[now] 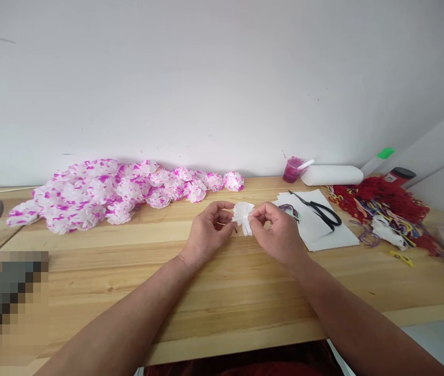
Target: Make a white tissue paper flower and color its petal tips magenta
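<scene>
A small white paper flower (243, 216) is held between both hands just above the wooden table (222, 292). My left hand (206, 234) pinches its left side with curled fingers. My right hand (279, 232) pinches the flower's right edge between thumb and fingertips. A heap of finished white and pink paper flowers (116, 192) lies along the wall to the left.
To the right lie black scissors (319, 210) on white paper sheets (318, 224), a pink cup (293, 169), a white roll (331, 175), a red jar (401, 176) and a tangle of red and coloured threads (382, 206). A blurred patch covers the lower left corner.
</scene>
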`<state>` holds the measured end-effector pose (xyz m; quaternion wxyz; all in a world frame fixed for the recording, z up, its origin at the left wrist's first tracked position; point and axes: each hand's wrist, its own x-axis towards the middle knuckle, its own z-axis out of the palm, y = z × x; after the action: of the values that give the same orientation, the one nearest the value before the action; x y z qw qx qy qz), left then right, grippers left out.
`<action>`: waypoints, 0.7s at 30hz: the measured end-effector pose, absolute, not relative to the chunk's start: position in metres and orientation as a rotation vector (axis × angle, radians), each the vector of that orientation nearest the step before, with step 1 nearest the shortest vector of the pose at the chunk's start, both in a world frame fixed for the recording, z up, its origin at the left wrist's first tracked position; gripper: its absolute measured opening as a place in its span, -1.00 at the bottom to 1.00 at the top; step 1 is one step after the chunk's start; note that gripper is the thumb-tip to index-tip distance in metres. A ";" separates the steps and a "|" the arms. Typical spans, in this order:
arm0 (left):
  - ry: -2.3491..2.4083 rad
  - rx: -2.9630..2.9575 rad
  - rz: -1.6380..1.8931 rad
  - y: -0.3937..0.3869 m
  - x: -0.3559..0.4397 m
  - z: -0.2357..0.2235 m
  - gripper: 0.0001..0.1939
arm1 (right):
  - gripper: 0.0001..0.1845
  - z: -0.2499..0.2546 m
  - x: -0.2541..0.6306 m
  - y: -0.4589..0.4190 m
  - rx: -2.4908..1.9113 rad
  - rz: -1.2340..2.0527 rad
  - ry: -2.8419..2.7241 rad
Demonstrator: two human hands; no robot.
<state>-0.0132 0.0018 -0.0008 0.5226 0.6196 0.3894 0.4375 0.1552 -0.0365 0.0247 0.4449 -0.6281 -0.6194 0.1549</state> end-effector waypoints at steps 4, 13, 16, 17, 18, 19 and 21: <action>1.015 1.495 1.058 0.002 -0.014 0.000 -0.74 | -0.98 0.023 0.157 -0.036 -1.562 0.386 -1.500; 1.061 1.572 0.960 -0.002 -0.014 0.005 -0.78 | -0.93 0.022 0.156 -0.038 -1.474 0.073 -1.659; 1.043 1.543 0.935 -0.002 -0.015 0.006 -0.76 | -0.77 0.022 0.155 -0.039 -1.422 -0.063 -1.745; 1.047 1.537 0.933 -0.001 -0.015 0.005 -0.75 | -0.74 0.022 0.154 -0.040 -1.408 -0.072 -1.771; 1.053 1.536 0.933 -0.001 -0.015 0.005 -0.74 | -0.74 0.022 0.154 -0.041 -1.402 -0.067 -1.790; 1.059 1.543 0.934 -0.001 -0.016 0.004 -0.74 | -0.77 0.022 0.153 -0.041 -1.401 -0.056 -1.804; 1.060 1.566 0.931 -0.001 -0.016 0.004 -0.74 | -0.85 0.021 0.152 -0.042 -1.418 -0.047 -1.817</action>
<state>-0.0158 -0.0006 0.0036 0.4940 0.6459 0.4373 0.3841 0.1515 -0.0420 0.0209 0.4063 -0.5620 -0.7202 -0.0186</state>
